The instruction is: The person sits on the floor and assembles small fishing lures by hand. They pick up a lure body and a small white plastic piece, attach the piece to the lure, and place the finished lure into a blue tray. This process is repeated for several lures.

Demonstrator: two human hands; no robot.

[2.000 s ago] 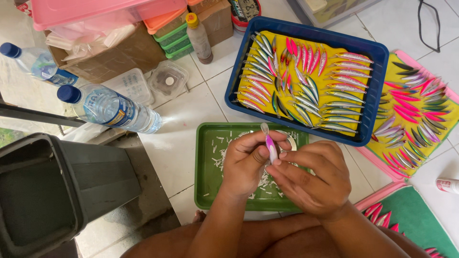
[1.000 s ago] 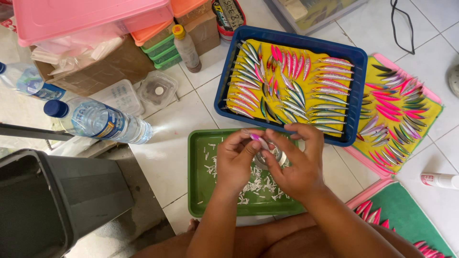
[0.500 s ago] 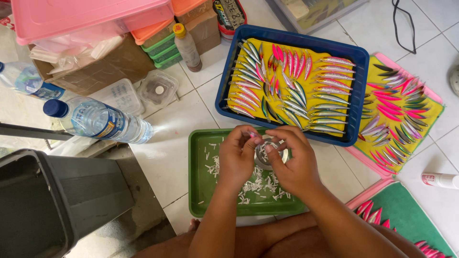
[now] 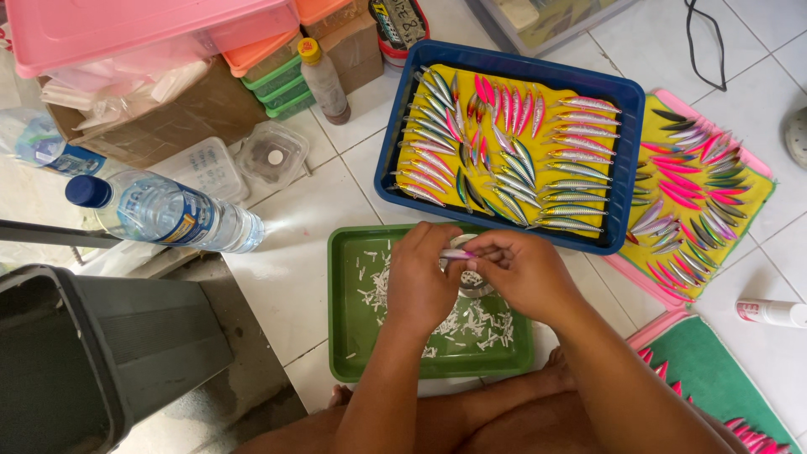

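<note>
1. Holding a small pink fishing lure [image 4: 456, 253] between both hands over the green tray [image 4: 346, 324]; left hand [image 4: 420, 282] pinched closed on one end, right hand [image 4: 519, 273] closed on the other, fingertips meeting at the lure

2. Lure position: just above the tray's middle, near a small round container [image 4: 472, 282] that sits partly hidden under the hands; what the fingers do to the lure is too small to tell

3. Green tray floor scattered with many small white bits [image 4: 483, 326], most of them lying below and to the left of the hands

4. Blue tray [image 4: 504, 63] with yellow liner sits just beyond the green one, filled in rows with silver, pink and green lures; few gaps visible, so judged nearly full

5. Pink-edged yellow mat [image 4: 740, 181] to the right also carries rows of pink, dark and silver lures; a green mat [image 4: 714, 378] at lower right shows a few more

6. Judgement: bulk of the lures already laid out in rows; one piece in hand, number remaining cannot be told

7. Surroundings: water bottle [image 4: 168, 212] on its side to the left, dark bin [image 4: 92, 361] at lower left
</note>
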